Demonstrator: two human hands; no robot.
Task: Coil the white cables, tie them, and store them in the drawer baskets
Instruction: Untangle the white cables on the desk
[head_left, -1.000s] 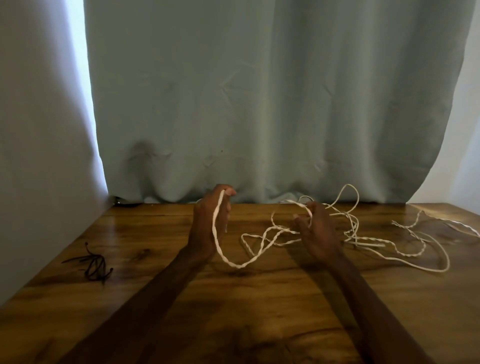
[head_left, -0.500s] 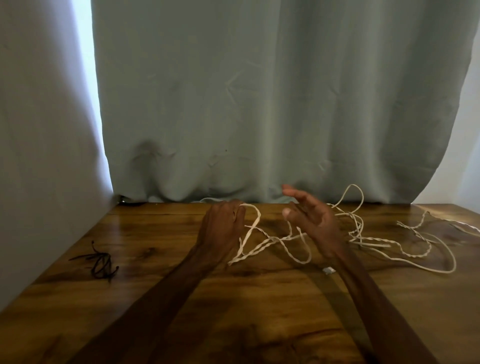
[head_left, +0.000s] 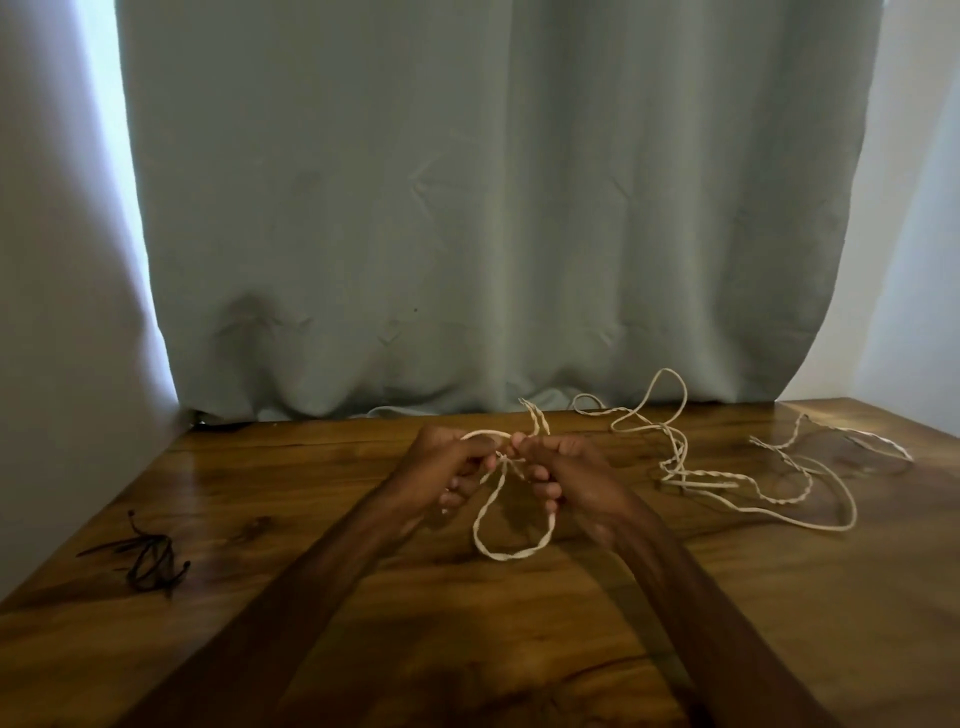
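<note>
White twisted cable (head_left: 511, 555) hangs in a loop between our hands, low over the desk (head_left: 311, 493). Our left hand (head_left: 447, 470) and right hand (head_left: 566, 478) are both curled, pinching it where the strands cross, fingertips nearly meeting. The rest sprawls loose to the right of our right hand. We judge that a snag there could tug the loop open. We see no writing or labels anywhere.

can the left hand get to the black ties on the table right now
Probably yes: bare table lies between the left hand and the black ties, but that hand grips the white cable and must let go first.
</note>
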